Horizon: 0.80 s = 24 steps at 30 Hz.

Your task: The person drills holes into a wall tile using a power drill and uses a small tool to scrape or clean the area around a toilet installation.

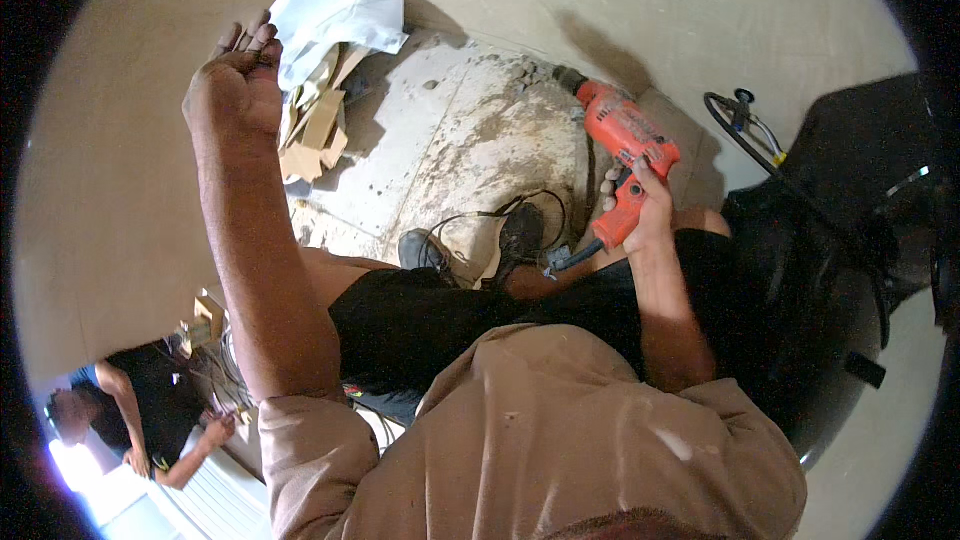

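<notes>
My right hand [650, 205] is wrapped round the grip of a red, dusty power drill [622, 125]. The drill's black chuck [570, 79] points up and left, near the foot of the wall; I cannot make out a bit in it. A dark power cord [578, 258] leaves the bottom of the grip. My left hand [237, 85] is raised at the left, near the wall, with loosely bent fingers somewhat apart. No held thing shows in it. Just right of it in the picture lie a white plastic sheet [340, 15] and torn cardboard pieces [322, 125].
Rubble [522, 72] and dust lie on the pale floor [425, 180] by the wall. A cable loops round my shoes [520, 235]. At the right is a large black object [840, 170] with a hose [740, 120]. Another person [150, 415] is at the lower left, near wires.
</notes>
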Available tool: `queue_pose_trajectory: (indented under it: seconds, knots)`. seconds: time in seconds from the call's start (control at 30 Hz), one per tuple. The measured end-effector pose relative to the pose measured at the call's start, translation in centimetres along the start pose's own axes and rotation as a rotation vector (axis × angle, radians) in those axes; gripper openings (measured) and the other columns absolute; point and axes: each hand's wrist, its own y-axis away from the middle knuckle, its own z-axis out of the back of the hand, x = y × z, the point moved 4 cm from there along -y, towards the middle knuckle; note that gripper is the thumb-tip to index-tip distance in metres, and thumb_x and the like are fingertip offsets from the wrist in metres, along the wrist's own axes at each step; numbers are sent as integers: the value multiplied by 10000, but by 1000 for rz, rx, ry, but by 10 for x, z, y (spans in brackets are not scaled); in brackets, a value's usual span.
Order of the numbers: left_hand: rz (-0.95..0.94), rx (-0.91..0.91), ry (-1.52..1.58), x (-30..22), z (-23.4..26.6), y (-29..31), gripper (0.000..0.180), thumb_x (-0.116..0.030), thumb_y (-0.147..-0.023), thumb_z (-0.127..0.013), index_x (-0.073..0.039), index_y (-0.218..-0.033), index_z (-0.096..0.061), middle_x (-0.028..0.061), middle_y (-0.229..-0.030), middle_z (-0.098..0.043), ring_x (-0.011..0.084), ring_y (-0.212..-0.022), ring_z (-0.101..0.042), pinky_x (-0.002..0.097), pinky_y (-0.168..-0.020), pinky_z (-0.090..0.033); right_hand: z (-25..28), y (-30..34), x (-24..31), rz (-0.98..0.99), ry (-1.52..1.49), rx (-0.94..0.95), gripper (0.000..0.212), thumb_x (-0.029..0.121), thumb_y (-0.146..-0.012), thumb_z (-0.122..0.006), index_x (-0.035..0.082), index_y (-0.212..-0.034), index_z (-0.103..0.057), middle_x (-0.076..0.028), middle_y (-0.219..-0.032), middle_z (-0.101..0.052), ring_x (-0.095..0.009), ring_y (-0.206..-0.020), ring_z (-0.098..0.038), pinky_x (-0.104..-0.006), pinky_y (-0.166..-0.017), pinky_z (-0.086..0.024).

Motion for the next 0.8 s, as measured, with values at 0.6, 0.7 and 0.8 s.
queue_pose_trajectory:
  seconds: [0.6,0.7,0.8]
  knots:
    - [10,-115,72,-14,25,-17,503,105,-962,-386,146,-1436,-220,375,-1391,-436,383,-1179,-585,403,-954,-549,-15,-131,-112,-387,-91,-18,323,314,-960,-639,92,-1187,-574,-50,-910,-650,-202,-719,-623,-353,-614,-520]
    - [6,-153,183,-10,22,-18,431,88,-956,-464,160,-1355,-319,363,-1349,-482,406,-1225,-571,429,-1059,-518,-38,-159,-132,-396,-99,-45,340,340,-954,-651,88,-1171,-580,-51,-900,-647,-204,-700,-617,-365,-618,-526]
    - [-1,-121,151,-9,29,-19,342,38,-955,-540,158,-1253,-425,340,-1293,-539,387,-1190,-597,441,-1093,-496,-52,-197,-166,-375,-62,122,363,360,-994,-585,52,-1183,-542,-74,-918,-638,-209,-699,-603,-359,-608,-512]
